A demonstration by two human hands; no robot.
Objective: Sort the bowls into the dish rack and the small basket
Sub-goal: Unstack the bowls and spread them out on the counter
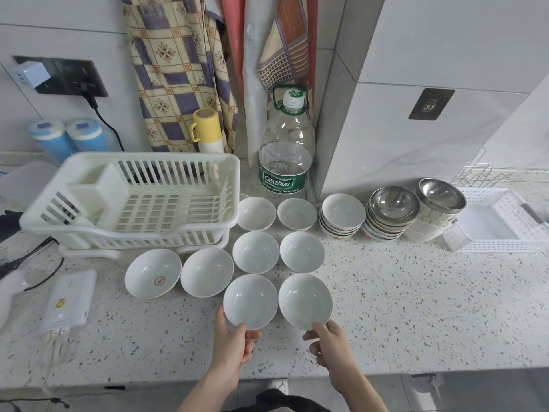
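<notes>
Slippage is the main risk here: the left hand (234, 341) pinches the near rim of the front-left bowl (250, 301) with thumb over the lip and fingers curled beneath, and the right hand (328, 343) pinches the front-right bowl (305, 301) the same way, so each glazed bowl would hang from a narrow edge grip and could tip or drop when lifted. Both bowls sit almost touching each other and close to the two bowls behind them, so a careless lift could knock rims together and chip them. Six more white bowls stand loose on the speckled counter (416, 307) between the hands and the dish rack (133, 203), which holds no bowls that I can see. To the right, a stack of white bowls (341, 218) and two mixed stacks topped by steel bowls (393, 205) wait beside the small basket (505, 224), which also looks unfilled. A water bottle (286, 150) stands behind.
</notes>
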